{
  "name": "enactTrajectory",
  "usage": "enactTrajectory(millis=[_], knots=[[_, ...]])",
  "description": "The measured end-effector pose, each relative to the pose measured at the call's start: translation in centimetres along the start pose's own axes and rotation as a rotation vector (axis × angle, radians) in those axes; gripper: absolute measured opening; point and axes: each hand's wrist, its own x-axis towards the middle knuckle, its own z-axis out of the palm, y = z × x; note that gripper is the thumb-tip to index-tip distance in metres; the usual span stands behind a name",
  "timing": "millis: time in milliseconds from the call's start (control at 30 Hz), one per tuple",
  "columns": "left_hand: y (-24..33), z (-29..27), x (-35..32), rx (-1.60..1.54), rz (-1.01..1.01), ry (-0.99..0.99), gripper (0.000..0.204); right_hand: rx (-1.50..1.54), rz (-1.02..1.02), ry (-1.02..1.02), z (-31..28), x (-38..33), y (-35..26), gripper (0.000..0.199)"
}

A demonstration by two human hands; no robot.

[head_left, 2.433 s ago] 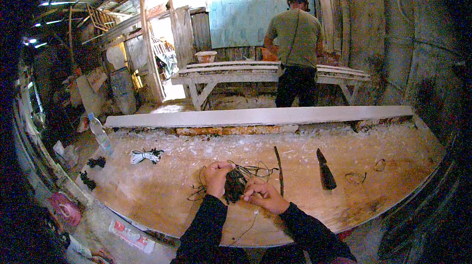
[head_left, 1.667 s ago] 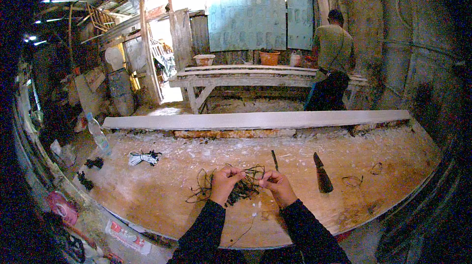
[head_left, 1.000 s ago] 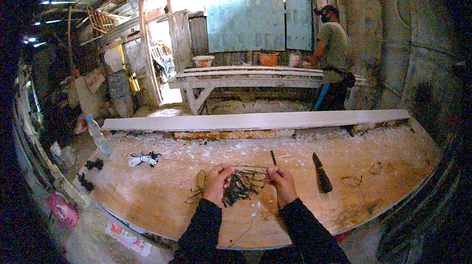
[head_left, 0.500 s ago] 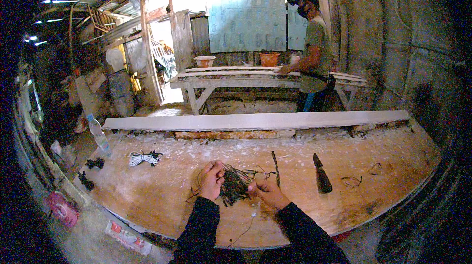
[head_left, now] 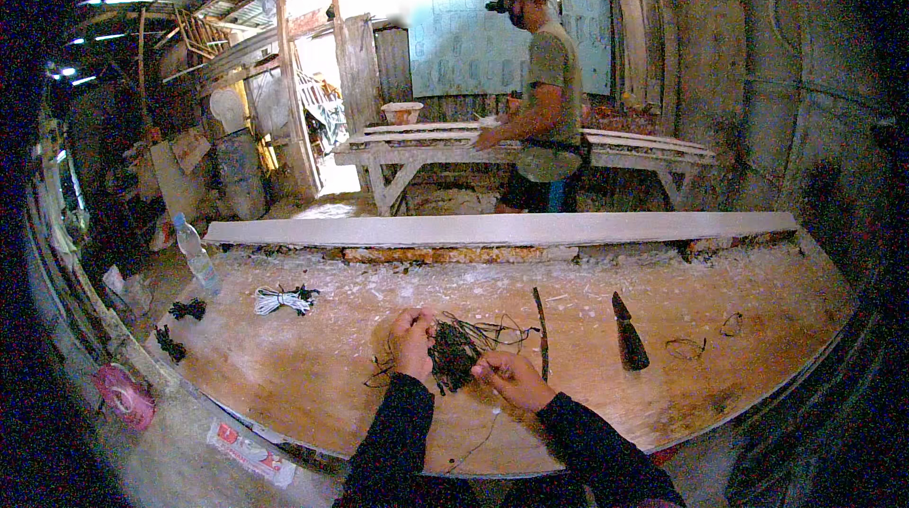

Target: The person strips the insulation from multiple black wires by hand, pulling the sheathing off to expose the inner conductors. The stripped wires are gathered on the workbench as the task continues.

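Your left hand (head_left: pixel 411 339) is curled closed on the left edge of the tangle (head_left: pixel 454 355), a dark knot of thin wire or cord lying on the bench (head_left: pixel 312 385) right in front of you. Your right hand (head_left: pixel 508 378) sits just right of and below the tangle, fingers pinched narrow on a strand of it; how firm either grip is, you cannot tell from here. Loose strands trail out of the tangle toward the top right and down toward the near edge of the bench. Just right of the tangle a thin dark stick (head_left: pixel 541 345) lies pointing away from you, and further right lies a dark, tapered tool (head_left: pixel 628 344). Still further right of the tangle are small wire loops (head_left: pixel 684 348). Well left of the tangle lies a white cord bundle (head_left: pixel 282 299) with a dark tie, and beyond it two small dark bundles (head_left: pixel 186 309) near the bench's left end. A clear bottle (head_left: pixel 196 253) with a blue cap stands at that far left corner. Below and left of the tangle, off the bench, a flat white packet (head_left: pixel 252 452) with a red patch lies on the ground, and a pink round thing (head_left: pixel 123 394) sits further left. Behind the tangle a long pale plank (head_left: pixel 502 228) runs across the bench. Far behind the tangle, another person (head_left: pixel 538 101) stands at a second table (head_left: pixel 417 150), with large pale blue panels (head_left: pixel 464 53) behind them.
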Motion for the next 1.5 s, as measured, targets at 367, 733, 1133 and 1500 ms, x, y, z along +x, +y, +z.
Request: enactTrajectory(millis=[367,733,1133,1500], knots=[[0.0,-0.8,0.6,0.441,0.292,-0.035,0.013,-0.406,0.060,0.091,-2.0,-0.2,-1.7,0.015],[-0.2,-1.1,1.3,0.431,0.348,0.042,0.019,-0.899,0.220,0.560,-5.0,-0.8,0.3,0.014],[1.4,-0.1,-0.3,0.289,0.353,0.038,0.020,-0.803,0.302,0.445,-4.7,-1.2,1.8,0.026],[0.4,0.6,-0.6,0.468,0.500,-0.073,0.016,-0.685,0.348,0.464,-5.3,-1.2,2.7,0.032]])
